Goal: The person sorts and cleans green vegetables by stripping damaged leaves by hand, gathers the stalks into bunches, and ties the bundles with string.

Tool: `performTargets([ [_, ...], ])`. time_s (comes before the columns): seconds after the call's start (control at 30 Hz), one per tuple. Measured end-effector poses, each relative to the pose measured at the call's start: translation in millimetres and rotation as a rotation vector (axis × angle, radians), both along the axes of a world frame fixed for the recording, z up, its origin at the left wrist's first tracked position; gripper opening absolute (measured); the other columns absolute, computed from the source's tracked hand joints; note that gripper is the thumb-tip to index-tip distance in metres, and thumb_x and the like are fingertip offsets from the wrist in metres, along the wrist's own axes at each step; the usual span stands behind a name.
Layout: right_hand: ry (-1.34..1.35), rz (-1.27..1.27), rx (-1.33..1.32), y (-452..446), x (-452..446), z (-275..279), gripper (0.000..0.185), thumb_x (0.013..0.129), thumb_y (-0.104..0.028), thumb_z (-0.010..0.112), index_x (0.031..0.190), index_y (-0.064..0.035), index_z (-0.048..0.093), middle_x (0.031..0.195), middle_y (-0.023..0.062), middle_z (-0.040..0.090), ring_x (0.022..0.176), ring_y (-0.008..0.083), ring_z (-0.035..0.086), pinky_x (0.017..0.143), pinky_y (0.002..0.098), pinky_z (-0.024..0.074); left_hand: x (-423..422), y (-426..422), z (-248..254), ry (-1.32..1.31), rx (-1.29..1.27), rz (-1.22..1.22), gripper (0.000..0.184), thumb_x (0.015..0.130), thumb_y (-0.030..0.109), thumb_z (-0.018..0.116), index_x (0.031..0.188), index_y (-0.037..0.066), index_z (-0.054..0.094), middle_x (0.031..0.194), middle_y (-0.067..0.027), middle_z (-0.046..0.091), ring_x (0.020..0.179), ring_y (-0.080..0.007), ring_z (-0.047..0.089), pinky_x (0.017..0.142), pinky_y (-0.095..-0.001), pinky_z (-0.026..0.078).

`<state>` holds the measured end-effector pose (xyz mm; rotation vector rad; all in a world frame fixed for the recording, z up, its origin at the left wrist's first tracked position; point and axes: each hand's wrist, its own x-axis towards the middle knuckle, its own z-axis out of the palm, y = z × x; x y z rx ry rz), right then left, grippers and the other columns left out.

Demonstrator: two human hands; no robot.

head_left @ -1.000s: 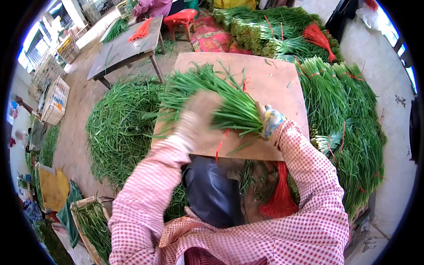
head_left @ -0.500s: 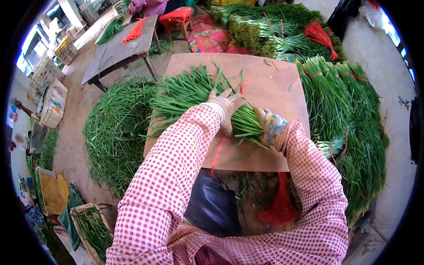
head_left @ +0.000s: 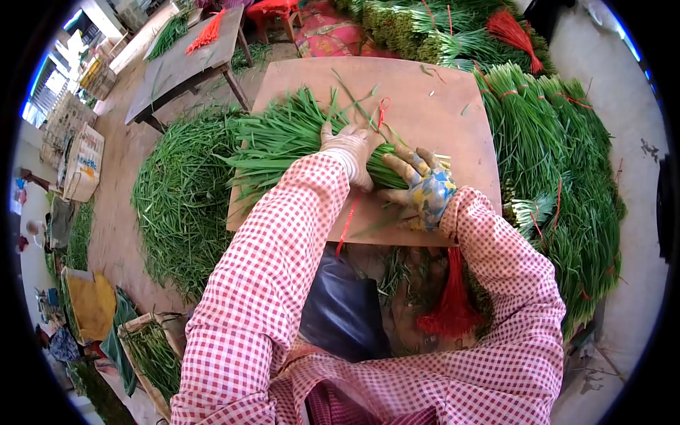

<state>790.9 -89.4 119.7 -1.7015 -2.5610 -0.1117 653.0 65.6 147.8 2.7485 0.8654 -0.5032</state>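
A bunch of long green garlic chives (head_left: pixel 280 138) lies across the brown board (head_left: pixel 443 120), leaves to the left and stem ends to the right. My left hand (head_left: pixel 352 150), in a pale glove, is closed over the middle of the bunch and presses it to the board. At the stem ends is my right hand (head_left: pixel 427 190), in a glove with blue and yellow patches, its fingers spread and touching the stems. A red tie (head_left: pixel 347 221) passes under the bunch, with its looped end (head_left: pixel 383 113) showing beyond it.
Tied chive bunches (head_left: pixel 549 149) are stacked on the right, more at the back. A heap of loose greens (head_left: pixel 185 205) lies left of the board. Red ties (head_left: pixel 453 304) hang below its front edge. A dark table (head_left: pixel 188 60) stands behind left.
My right hand's fingers have spread apart at the stem ends. My left hand stays on the bunch. The view has shifted, so the board appears higher.
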Motion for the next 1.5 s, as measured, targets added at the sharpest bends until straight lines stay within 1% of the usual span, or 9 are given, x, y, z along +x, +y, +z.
performTargets([
  [0.23, 0.079, 0.048, 0.252, 6, 4, -33, 0.021, 0.067, -0.031, 0.070, 0.081, -0.0171, 0.063, 0.143, 0.0103, 0.037, 0.134, 0.0348, 0.029, 0.105, 0.0585, 0.0263, 1, 2, 4, 0.064, -0.032, -0.038, 0.093, 0.059, 0.041, 0.078, 0.139, 0.018, 0.035, 0.143, -0.0040, 0.034, 0.139, -0.0220, 0.021, 0.110, -0.0611, 0.012],
  [0.5, 0.065, -0.137, 0.370, -49, -14, -16, 0.015, 0.069, -0.026, 0.067, 0.076, -0.0139, 0.066, 0.135, 0.0065, 0.046, 0.128, 0.0343, 0.036, 0.103, 0.0558, 0.0293, -3, 3, -2, -0.029, -0.044, -0.026, 0.097, 0.055, 0.036, 0.082, 0.138, 0.018, 0.035, 0.140, -0.0052, 0.037, 0.137, -0.0245, 0.025, 0.109, -0.0623, 0.011],
  [0.63, 0.331, -0.087, -0.181, -146, -66, -36, 0.025, 0.069, -0.023, 0.064, 0.092, -0.0148, 0.065, 0.120, 0.0121, 0.054, 0.117, 0.0380, 0.047, 0.100, 0.0531, 0.0345, -2, 3, -2, -0.015, -0.046, -0.019, 0.097, 0.055, 0.037, 0.082, 0.138, 0.018, 0.035, 0.141, -0.0054, 0.037, 0.137, -0.0247, 0.025, 0.109, -0.0618, 0.012],
  [0.67, 0.139, -0.179, -0.986, -144, -90, -11, 0.018, 0.074, -0.022, 0.063, 0.089, -0.0112, 0.063, 0.103, 0.0135, 0.056, 0.101, 0.0319, 0.056, 0.091, 0.0422, 0.0455, -2, 4, -2, -0.003, -0.045, -0.019, 0.096, 0.057, 0.039, 0.080, 0.139, 0.019, 0.034, 0.142, -0.0049, 0.036, 0.138, -0.0234, 0.023, 0.110, -0.0617, 0.011],
  [0.8, 0.245, -0.411, -0.751, -122, -82, 55, 0.065, 0.081, -0.044, 0.062, 0.131, -0.0059, 0.044, 0.123, 0.0214, 0.051, 0.110, 0.0367, 0.053, 0.095, 0.0433, 0.0434, -3, 1, 1, -0.009, -0.037, -0.011, 0.097, 0.055, 0.038, 0.082, 0.138, 0.019, 0.036, 0.140, -0.0061, 0.039, 0.136, -0.0241, 0.028, 0.108, -0.0625, 0.013],
  [0.87, 0.339, -0.371, -0.028, -85, -72, 73, 0.083, 0.066, -0.037, 0.077, 0.131, -0.0003, 0.042, 0.126, 0.0238, 0.048, 0.116, 0.0426, 0.044, 0.101, 0.0474, 0.0337, -3, 2, 5, 0.005, -0.030, -0.051, 0.096, 0.052, 0.040, 0.081, 0.137, 0.020, 0.038, 0.138, -0.0091, 0.042, 0.133, -0.0252, 0.033, 0.107, -0.0635, 0.016],
  [0.97, 0.125, -0.375, -0.035, 0, -61, 76, 0.106, 0.053, -0.038, 0.085, 0.137, 0.0015, 0.033, 0.134, 0.0266, 0.041, 0.127, 0.0435, 0.036, 0.108, 0.0461, 0.0278, -12, -5, 22, -0.018, -0.006, 0.026, 0.075, 0.068, 0.041, 0.067, 0.134, 0.016, 0.042, 0.138, -0.0101, 0.043, 0.132, -0.0264, 0.035, 0.107, -0.0592, 0.020],
  [1.27, 0.349, -0.313, 0.033, 41, 38, -58, 0.101, 0.060, -0.014, 0.076, 0.145, -0.0100, 0.021, 0.117, 0.0282, 0.056, 0.103, 0.0431, 0.057, 0.091, 0.0436, 0.0459, -6, 12, -27, -0.377, 0.077, 0.306, 0.050, 0.093, 0.033, 0.033, 0.140, 0.016, 0.037, 0.150, -0.0073, 0.027, 0.140, -0.0280, 0.021, 0.104, -0.0691, 0.010],
  [1.5, 0.454, -0.440, -0.237, 40, 11, -2, 0.092, 0.069, -0.027, 0.074, 0.145, -0.0095, 0.025, 0.136, 0.0215, 0.043, 0.121, 0.0363, 0.045, 0.099, 0.0438, 0.0389, -28, 32, -52, -0.335, -0.061, 0.069, 0.093, 0.066, 0.057, 0.067, 0.143, 0.024, 0.028, 0.153, -0.0105, 0.015, 0.142, -0.0319, 0.006, 0.103, -0.0717, -0.001],
])
